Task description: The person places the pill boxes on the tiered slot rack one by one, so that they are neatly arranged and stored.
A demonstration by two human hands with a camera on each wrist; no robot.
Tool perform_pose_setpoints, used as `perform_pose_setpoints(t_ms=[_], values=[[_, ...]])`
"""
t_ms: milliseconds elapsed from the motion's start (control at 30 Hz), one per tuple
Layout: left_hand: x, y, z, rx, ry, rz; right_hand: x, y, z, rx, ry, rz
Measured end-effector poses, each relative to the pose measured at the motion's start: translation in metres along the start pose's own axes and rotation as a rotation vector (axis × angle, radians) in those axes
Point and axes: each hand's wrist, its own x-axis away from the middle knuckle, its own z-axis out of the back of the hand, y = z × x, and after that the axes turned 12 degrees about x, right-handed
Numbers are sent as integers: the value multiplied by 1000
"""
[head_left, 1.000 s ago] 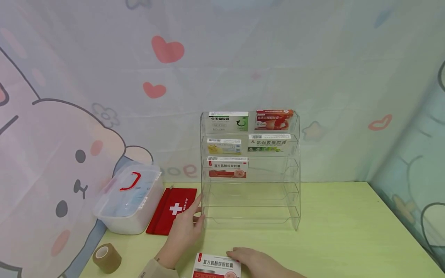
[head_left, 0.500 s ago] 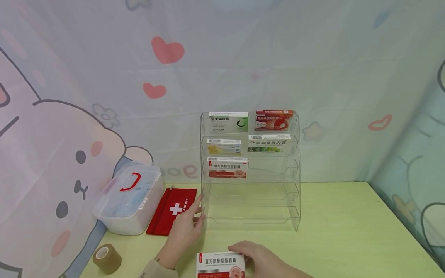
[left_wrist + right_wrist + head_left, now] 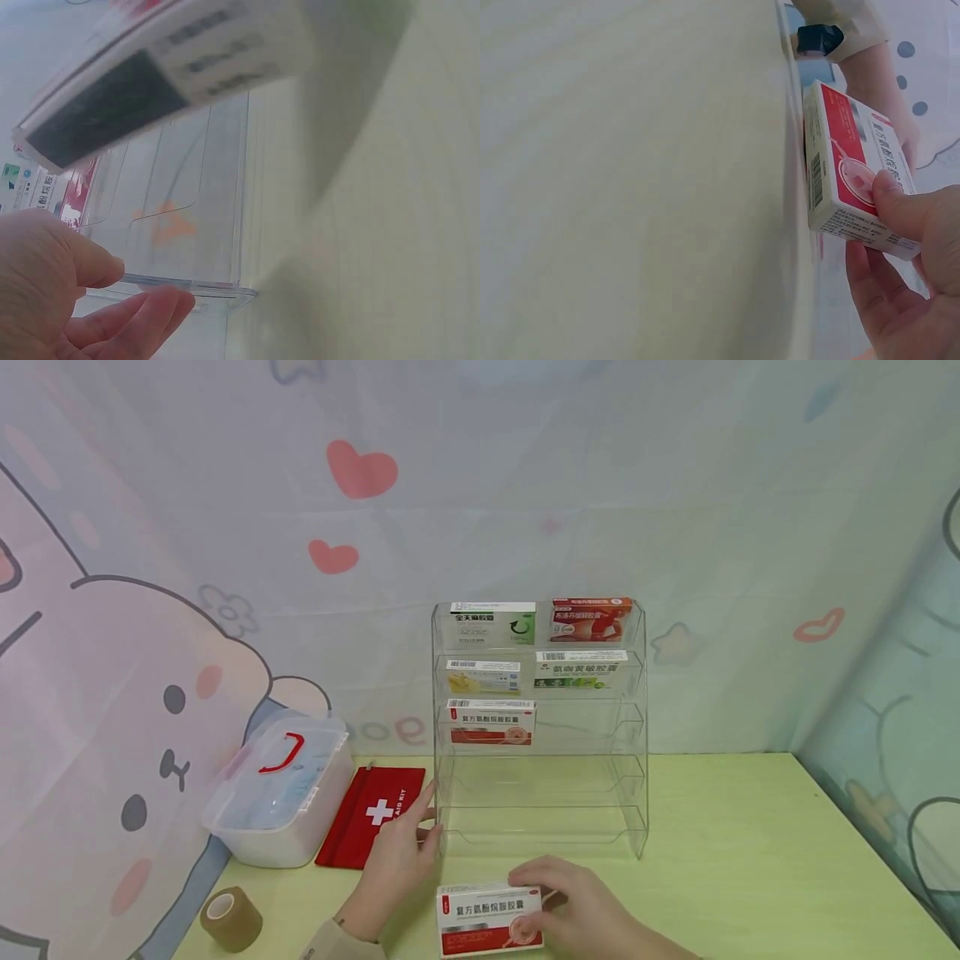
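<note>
A clear tiered display rack (image 3: 540, 807) stands on the table, and my left hand (image 3: 397, 858) pinches its lower left side edge. In the left wrist view, thumb and fingers of the left hand (image 3: 90, 292) lie on either side of that clear edge. My right hand (image 3: 581, 906) holds a red-and-white medicine box (image 3: 480, 920) by its right end, in front of the rack. The right wrist view has the thumb on the printed face of the medicine box (image 3: 855, 161). A similar medicine box (image 3: 491, 723) sits at the left of the rack's third tier.
Higher tiers bear a green-and-white box (image 3: 491, 625), a red box (image 3: 590, 620), a yellow-and-white box (image 3: 483, 678) and a white-and-green box (image 3: 581, 670). To the left are a red first-aid pouch (image 3: 375, 818), a lidded plastic case (image 3: 277, 793) and a brown tape roll (image 3: 232, 920).
My right hand has brought the medicine box up and slightly right, nearer the rack, and its front has come fully into view. The left hand stays on the rack's edge.
</note>
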Motion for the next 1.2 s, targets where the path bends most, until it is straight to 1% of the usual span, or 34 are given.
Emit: perform_pose_setpoints(t_ms=[67, 100, 233, 267, 333, 467, 567, 767, 933, 1100, 1200], values=[[0, 0, 0, 0, -2, 5, -1, -3, 7, 27, 35, 12], [0, 0, 0, 1, -2, 7, -2, -4, 11, 43, 55, 31], [1, 1, 0, 2, 0, 10, -8, -8, 30, 110, 172, 117], [1, 1, 0, 2, 1, 11, -9, -9, 36, 130, 202, 128], [0, 1, 0, 0, -1, 20, -12, -12, 47, 158, 251, 123], [-1, 2, 0, 0, -1, 34, -17, -17, 70, 209, 332, 77], [-2, 1, 1, 1, 2, 25, -22, -21, 88, 258, 382, 74], [-2, -2, 2, 8, -10, 15, -33, -23, 121, 365, 494, 128], [-1, -3, 1, 15, -14, 16, -42, -24, 151, 371, 585, 153], [-1, -3, 1, 9, -12, 6, -51, -23, 177, 351, 654, 131], [-1, -3, 1, 10, -13, 6, -54, -20, 189, 375, 710, 105]])
